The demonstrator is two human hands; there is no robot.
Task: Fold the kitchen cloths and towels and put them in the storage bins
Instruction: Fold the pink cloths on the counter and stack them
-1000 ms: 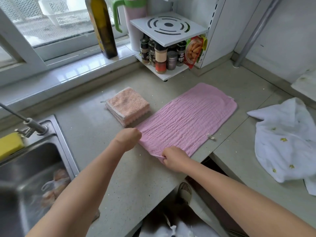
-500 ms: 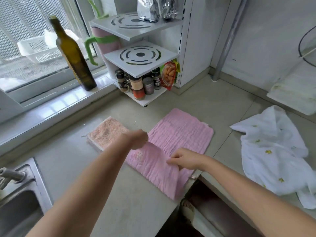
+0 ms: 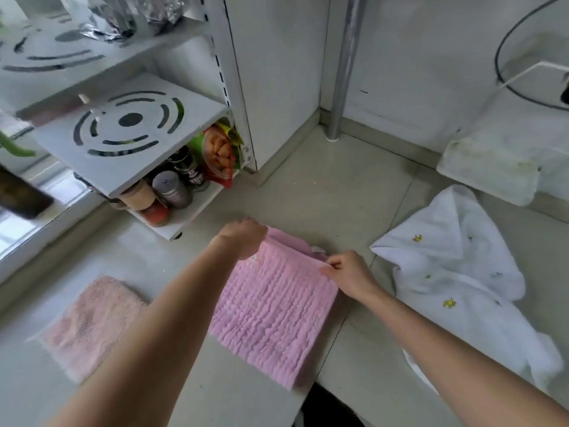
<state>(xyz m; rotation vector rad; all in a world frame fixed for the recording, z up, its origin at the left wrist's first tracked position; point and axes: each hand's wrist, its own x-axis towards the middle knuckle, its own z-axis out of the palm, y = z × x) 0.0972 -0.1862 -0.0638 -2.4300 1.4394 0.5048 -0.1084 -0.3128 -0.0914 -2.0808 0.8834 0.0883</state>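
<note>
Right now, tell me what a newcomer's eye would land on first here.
The pink towel at the counter's middle, folded over, with the left hand and right hand pinching its far corners. Next, the crumpled white cloth lying to its right, and the folded peach cloth lying to its left.

Pale counter (image 3: 323,186) meets white walls (image 3: 431,57), a white shelf rack (image 3: 129,127) by the window (image 3: 18,229).

Pink ribbed towel (image 3: 271,306) folded double (flat), counter edge.
</note>
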